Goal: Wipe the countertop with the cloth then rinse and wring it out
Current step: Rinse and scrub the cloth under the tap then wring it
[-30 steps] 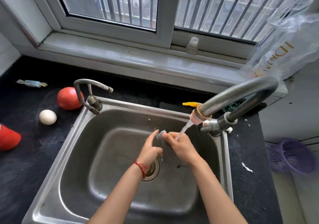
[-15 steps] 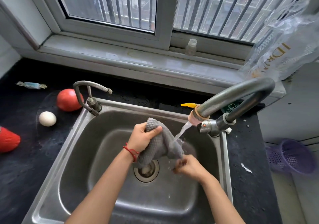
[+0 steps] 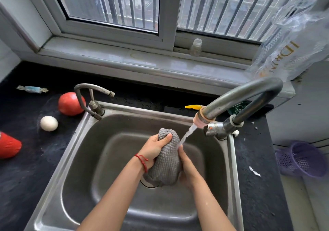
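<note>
A grey waffle-textured cloth (image 3: pixel 166 161) hangs bunched over the steel sink (image 3: pixel 85 152), above the drain. My left hand (image 3: pixel 154 148) grips its upper end, thumb across the top. My right hand (image 3: pixel 187 170) presses against the cloth's right side and lower part. Water runs from the large tap (image 3: pixel 236 97) at the right and lands on the cloth's upper right edge, by my right fingertips. The dark countertop (image 3: pixel 23 177) surrounds the sink.
Left of the sink lie a red ball (image 3: pixel 70 103), a white egg (image 3: pixel 49 123), a red cup (image 3: pixel 8 145) and a wrapped sweet (image 3: pixel 33 89). A small tap (image 3: pixel 92 95) stands at the sink's back left. A purple basket (image 3: pixel 302 159) hangs right; a plastic bag (image 3: pixel 292 40) sits upper right.
The cloth went from a small wad between both hands to a long hanging bundle. My left hand now holds its top while my right hand rose against its side.
</note>
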